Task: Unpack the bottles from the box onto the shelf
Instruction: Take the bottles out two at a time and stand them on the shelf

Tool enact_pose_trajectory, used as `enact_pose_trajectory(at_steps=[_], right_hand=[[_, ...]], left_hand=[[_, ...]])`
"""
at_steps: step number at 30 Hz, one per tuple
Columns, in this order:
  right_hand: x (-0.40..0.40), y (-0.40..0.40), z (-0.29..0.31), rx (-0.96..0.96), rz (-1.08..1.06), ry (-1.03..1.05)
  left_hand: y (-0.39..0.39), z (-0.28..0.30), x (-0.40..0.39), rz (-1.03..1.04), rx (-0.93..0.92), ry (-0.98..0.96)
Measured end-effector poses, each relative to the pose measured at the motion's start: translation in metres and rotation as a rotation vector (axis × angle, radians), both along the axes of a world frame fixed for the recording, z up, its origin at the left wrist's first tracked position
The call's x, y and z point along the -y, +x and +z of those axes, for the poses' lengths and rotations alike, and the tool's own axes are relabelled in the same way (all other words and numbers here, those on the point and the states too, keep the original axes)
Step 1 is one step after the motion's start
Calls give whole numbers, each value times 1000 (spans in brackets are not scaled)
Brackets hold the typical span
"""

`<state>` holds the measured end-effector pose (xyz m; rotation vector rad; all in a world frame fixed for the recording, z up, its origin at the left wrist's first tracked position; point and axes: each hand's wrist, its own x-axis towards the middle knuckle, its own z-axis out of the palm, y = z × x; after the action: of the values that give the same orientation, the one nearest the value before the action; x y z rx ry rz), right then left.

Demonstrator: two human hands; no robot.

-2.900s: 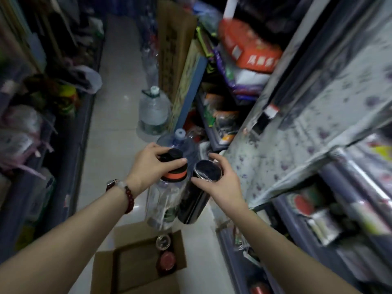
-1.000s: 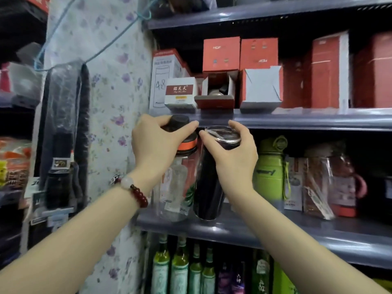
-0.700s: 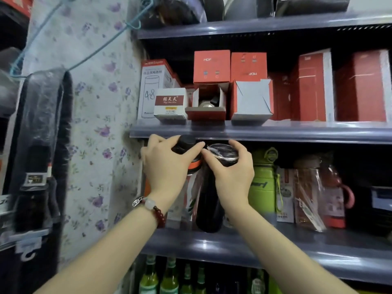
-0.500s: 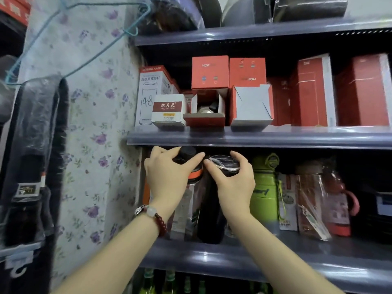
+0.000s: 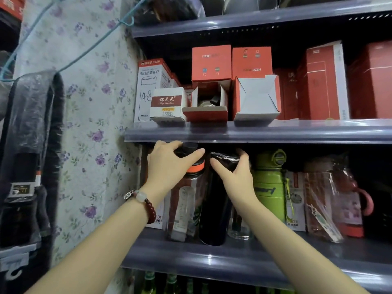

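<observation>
Fingers: my left fingers (image 5: 191, 154) curl round the black cap of the clear bottle (image 5: 184, 206); my right fingers (image 5: 220, 167) wrap the top of the dark bottle (image 5: 214, 209).
Bottles: both upright, side by side, bases on or just at the shelf (image 5: 212, 257), at its left end.
Overhead: caps sit close under the upper shelf (image 5: 254, 132).
Neighbours: green bottle (image 5: 269, 187) just right of my right hand (image 5: 237, 179); wrapped red bottle (image 5: 339, 198) further right.
Risk: I think letting go before both bases sit flat could tip them; pushing deeper might knock a cap on the upper shelf or nudge the green bottle.
</observation>
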<state>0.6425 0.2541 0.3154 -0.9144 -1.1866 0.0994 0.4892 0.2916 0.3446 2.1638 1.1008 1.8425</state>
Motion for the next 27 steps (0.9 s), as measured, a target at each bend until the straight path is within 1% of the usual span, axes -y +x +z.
enact_pose_trajectory(at_steps=[4, 7, 12, 15, 17, 19, 23, 25, 27], right_hand=[[-5, 3, 1, 3, 28, -11], [-8, 7, -1, 27, 51, -8], [-7, 11, -12, 55, 84, -16], [-11, 12, -24, 73, 80, -46], [-14, 12, -32, 84, 102, -85], [-15, 13, -38, 111, 126, -120], [-13, 18, -51, 175, 125, -227], [-11, 18, -57, 189, 124, -254], [-11, 17, -59, 182, 69, -247]], left_hand=[[-13, 5, 3, -181, -105, -84], [-26, 4, 0, -281, -103, -54], [-31, -27, -10, -315, 56, 12], [-26, -48, -14, -463, 229, -47], [-23, -54, -16, -512, 288, -104], [-23, -59, -20, -511, 242, -157], [-27, -80, -32, -502, 10, -319], [-28, -88, -36, -484, -19, -330], [-28, -88, -38, -434, -18, -308]])
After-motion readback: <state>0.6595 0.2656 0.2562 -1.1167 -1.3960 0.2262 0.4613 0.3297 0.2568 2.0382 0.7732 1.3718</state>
